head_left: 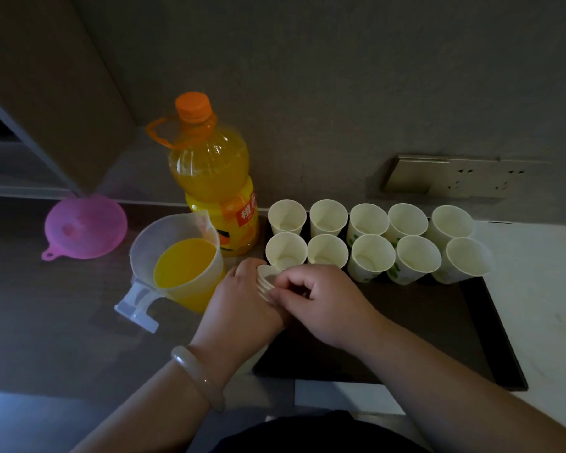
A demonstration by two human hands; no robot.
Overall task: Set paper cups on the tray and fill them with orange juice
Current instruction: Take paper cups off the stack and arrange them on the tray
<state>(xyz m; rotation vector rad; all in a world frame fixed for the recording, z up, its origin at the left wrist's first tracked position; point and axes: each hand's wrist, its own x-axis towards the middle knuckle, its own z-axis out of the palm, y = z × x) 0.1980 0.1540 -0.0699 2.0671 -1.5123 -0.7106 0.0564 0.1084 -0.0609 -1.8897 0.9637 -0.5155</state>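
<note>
A: What is the person wearing?
B: A smooth round bangle [195,376] on the left wrist. It is pale, milky and slightly see-through, with a soft shine along its rim.
A: Any sleeves?
B: The left forearm [144,416] and right forearm [455,387] are bare right to the near edge.
A: And the hands?
B: The left hand [242,308] and right hand [324,305] are bare too.
A: Other clothing?
B: A dark, nearly black garment [307,434] shows at the near middle. Its cut is lost in the dim light.
</note>
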